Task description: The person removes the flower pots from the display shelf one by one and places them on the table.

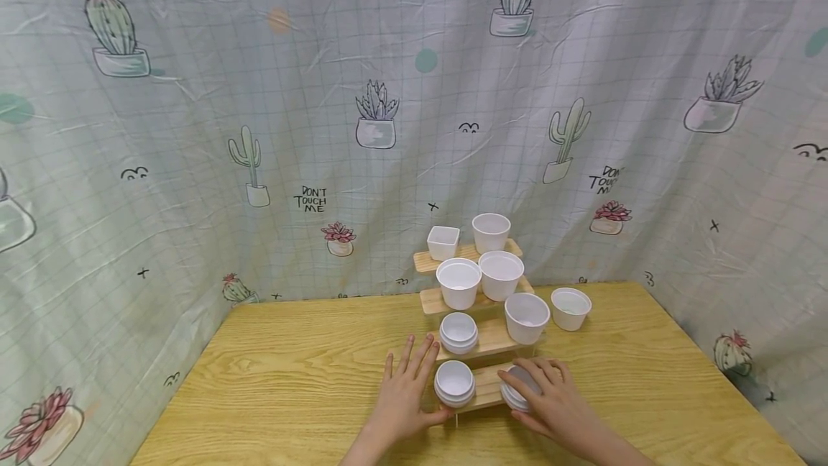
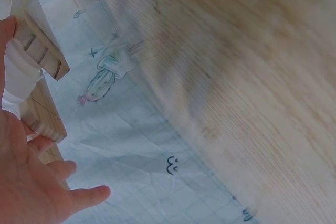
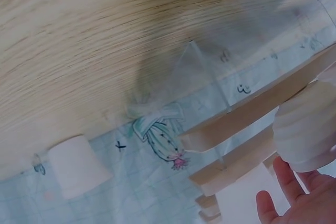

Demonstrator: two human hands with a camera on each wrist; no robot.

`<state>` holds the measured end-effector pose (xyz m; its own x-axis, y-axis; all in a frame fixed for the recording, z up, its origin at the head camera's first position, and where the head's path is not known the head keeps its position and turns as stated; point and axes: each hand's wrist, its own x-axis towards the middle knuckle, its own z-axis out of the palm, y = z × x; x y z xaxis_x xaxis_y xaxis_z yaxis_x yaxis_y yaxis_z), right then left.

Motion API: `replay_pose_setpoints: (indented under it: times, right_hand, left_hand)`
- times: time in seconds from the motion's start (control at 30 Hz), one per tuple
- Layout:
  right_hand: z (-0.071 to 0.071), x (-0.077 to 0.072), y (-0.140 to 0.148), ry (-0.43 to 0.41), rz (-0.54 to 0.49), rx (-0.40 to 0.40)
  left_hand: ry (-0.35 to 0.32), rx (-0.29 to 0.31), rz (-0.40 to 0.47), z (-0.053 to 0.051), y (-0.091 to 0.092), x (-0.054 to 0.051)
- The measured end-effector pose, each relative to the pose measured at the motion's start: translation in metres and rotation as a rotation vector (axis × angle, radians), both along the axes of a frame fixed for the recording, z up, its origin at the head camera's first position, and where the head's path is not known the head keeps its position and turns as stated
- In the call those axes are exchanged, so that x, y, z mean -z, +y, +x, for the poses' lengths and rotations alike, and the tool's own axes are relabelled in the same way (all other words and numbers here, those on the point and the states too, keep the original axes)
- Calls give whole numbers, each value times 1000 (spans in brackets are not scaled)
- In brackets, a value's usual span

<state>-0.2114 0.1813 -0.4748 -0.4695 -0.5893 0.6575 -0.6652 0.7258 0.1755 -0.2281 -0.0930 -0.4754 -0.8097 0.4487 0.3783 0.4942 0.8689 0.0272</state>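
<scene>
A tiered wooden stand [image 1: 489, 384] carries small white pots. My right hand [image 1: 559, 405] holds a white ribbed pot [image 1: 509, 397] at the right end of the lowest tier, fingers curved about it; in the right wrist view the fingers touch the side of this pot [image 3: 307, 129]. My left hand [image 1: 401, 395] is at the lowest tier's left end, fingers spread and straight, thumb at the plank's front corner. Beside it stands another ribbed pot [image 1: 455, 385]. In the left wrist view, my left thumb touches a plank [image 2: 39, 48].
Higher tiers hold a ribbed pot [image 1: 458, 333], several plain round pots such as one at the right [image 1: 527, 318], and a square pot [image 1: 443, 243] on top. One more round pot [image 1: 571, 309] stands on the table right of the stand. A cactus-print curtain [image 1: 401, 185] hangs behind.
</scene>
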Motion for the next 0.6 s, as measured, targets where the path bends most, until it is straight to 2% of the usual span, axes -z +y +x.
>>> replay_pose_setpoints:
  times: [0.27,0.6]
  right_hand:
    - [2,0,7,-12,13,23]
    - [5,2,18,-5,2,43]
  left_hand:
    - [27,12,17,-1,0,1]
    - [19,14,9,-1,0,0]
